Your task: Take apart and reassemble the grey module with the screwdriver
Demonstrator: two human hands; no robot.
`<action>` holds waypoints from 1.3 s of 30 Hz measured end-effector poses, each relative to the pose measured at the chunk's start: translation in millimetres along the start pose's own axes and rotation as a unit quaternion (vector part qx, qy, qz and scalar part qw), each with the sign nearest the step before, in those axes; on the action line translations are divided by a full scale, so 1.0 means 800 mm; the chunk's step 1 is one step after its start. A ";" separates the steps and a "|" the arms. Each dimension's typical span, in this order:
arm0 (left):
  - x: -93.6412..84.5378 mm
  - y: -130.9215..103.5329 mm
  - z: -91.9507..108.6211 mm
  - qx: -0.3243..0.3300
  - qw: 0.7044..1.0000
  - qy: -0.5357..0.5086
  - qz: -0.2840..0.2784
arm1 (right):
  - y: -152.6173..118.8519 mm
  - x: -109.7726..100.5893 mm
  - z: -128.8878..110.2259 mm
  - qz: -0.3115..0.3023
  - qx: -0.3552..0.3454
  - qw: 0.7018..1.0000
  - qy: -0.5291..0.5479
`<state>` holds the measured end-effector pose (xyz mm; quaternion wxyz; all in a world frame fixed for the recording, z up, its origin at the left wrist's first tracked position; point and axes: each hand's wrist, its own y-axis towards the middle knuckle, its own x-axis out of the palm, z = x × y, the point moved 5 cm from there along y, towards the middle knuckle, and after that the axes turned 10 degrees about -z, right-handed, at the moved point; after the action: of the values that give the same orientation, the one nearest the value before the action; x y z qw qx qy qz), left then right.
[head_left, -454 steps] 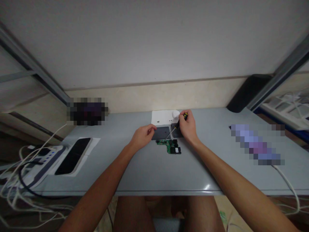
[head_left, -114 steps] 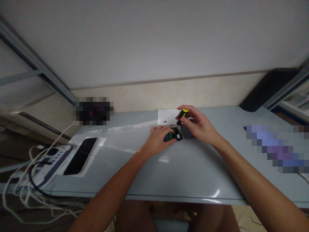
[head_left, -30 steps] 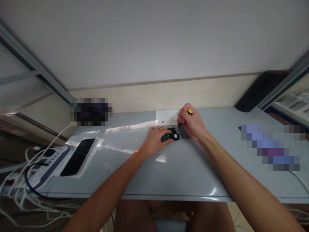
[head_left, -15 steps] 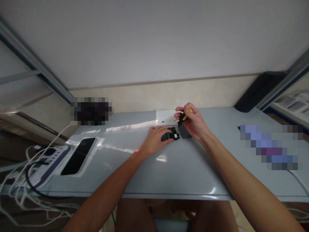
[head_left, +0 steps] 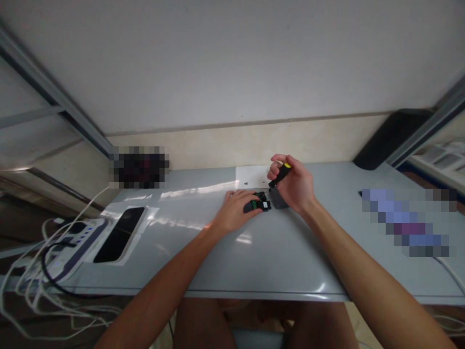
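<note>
My left hand (head_left: 235,208) lies over a small opened black device with a green circuit board (head_left: 265,205), thumb and fingers closed around its sides. It looks like a computer mouse, though fingers cover part of it. In my right hand (head_left: 298,186) is a screwdriver (head_left: 279,176) with a black and yellow handle, slanting down to the left. Its thin shaft reaches the device's board; the exact contact of the tip is too small to make out. A dark grey shell-like piece (head_left: 279,199) sits beside the device, below my right hand. Tiny dark parts, apparently screws (head_left: 246,183), rest on white paper (head_left: 256,174).
On the left of the grey table (head_left: 218,261) are a phone (head_left: 119,235) on paper and a power strip (head_left: 78,249) with tangled cables. A black cylinder-like object (head_left: 392,138) leans at the back right corner. Blurred-out items stand left and right.
My right hand has turned the screwdriver and shifted its grip, so more of the black handle shows. My left hand and the device stay in place.
</note>
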<state>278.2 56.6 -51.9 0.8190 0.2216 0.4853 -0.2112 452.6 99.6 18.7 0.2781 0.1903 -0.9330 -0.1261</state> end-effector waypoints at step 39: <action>-0.001 0.000 0.002 -0.006 1.000 -0.003 0.001 | -0.004 0.004 0.001 0.011 0.049 0.999 0.008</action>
<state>279.0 55.8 -50.2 0.8219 0.2164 0.4841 -0.2082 450.4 95.5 18.1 0.2769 0.1941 -0.9381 -0.0753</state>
